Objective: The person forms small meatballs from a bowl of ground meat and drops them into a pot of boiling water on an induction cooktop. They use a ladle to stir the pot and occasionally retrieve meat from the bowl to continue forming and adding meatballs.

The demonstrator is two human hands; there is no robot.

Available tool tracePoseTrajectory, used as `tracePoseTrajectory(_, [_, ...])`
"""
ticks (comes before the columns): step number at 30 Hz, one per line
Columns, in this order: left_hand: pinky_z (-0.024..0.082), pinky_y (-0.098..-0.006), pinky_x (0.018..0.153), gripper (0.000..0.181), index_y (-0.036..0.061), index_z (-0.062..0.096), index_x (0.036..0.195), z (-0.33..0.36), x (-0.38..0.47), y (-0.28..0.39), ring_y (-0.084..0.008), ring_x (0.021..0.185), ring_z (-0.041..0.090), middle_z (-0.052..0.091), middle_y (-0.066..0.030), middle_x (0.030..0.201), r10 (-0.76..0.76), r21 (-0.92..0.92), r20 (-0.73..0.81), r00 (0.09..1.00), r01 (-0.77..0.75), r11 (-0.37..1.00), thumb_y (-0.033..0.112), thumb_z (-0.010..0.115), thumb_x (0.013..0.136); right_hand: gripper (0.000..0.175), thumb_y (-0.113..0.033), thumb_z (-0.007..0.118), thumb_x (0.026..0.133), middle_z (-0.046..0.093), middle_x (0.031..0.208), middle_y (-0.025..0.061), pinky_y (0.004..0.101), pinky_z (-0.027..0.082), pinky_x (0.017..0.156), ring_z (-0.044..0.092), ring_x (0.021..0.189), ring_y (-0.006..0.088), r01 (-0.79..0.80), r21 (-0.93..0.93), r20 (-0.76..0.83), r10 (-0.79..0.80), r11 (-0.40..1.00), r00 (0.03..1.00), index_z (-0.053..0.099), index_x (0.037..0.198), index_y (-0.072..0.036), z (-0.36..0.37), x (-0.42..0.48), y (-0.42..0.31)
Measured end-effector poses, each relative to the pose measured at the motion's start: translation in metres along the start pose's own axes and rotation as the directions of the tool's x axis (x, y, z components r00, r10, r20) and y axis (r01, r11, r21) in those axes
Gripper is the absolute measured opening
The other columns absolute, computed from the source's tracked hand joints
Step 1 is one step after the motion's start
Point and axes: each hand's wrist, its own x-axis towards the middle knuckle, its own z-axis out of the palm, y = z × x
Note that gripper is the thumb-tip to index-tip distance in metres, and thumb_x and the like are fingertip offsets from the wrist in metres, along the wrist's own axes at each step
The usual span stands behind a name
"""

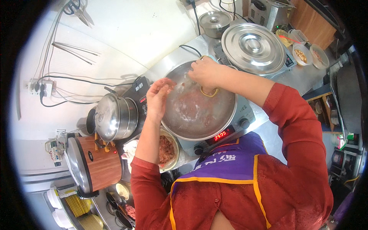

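Note:
In front of me a wide steel pot (198, 136) holds cloudy, steaming liquid (187, 110) with reddish-brown pieces, blurred by the steam. My left hand (158, 97) is at the pot's left rim, its fingers curled towards the thumb. The fingertips look reddish and wet, and whether a small piece sits between them is unclear. Over the far right part of the pot is my right hand (205, 73), fingers bent downward. Close against it shows a gold-coloured curved edge (209, 95), mostly hidden by the hand. Below my left forearm stands a tub of raw minced meat (166, 149).
The pot sits on an induction cooker (244, 110) with a lit display. To the right is a lidded large pot (254, 47), then small food containers (300, 54). A steel steamer pot (115, 118) and a wood-patterned rice cooker (97, 164) stand left. Cables (86, 80) hang along the wall.

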Motion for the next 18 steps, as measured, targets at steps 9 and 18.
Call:
tracePoseTrajectory(9, [0.048, -0.0325, 0.079, 0.011, 0.0020, 0.060, 0.100, -0.013, -0.009, 0.022, -0.0218, 0.085, 0.061, 0.063, -0.0083, 0.096, 0.015, -0.010, -0.099, 0.995, -0.016, 1.000, 0.002, 0.057, 0.090, 0.026, -0.016, 0.069, 0.068, 0.062, 0.093, 0.0130, 0.0371, 0.048, 0.075, 0.062, 0.090, 0.0265, 0.067, -0.090, -0.071, -0.073, 0.994, 0.995, 0.066, 0.091, -0.005, 0.031, 0.031, -0.041])
tracePoseTrajectory(18, [0.047, -0.0263, 0.069, 0.015, 0.0020, 0.061, 0.101, -0.044, -0.026, 0.024, -0.0173, 0.079, 0.062, 0.064, -0.0062, 0.091, -0.073, 0.096, -0.118, 0.990, 0.084, 0.992, 0.001, 0.062, 0.086, 0.026, -0.010, 0.066, 0.070, 0.063, 0.098, 0.0099, 0.0406, 0.052, 0.075, 0.064, 0.090, 0.0298, 0.016, 0.112, -0.085, -0.006, 0.994, 0.996, 0.067, 0.096, -0.009, 0.008, 0.011, -0.013])
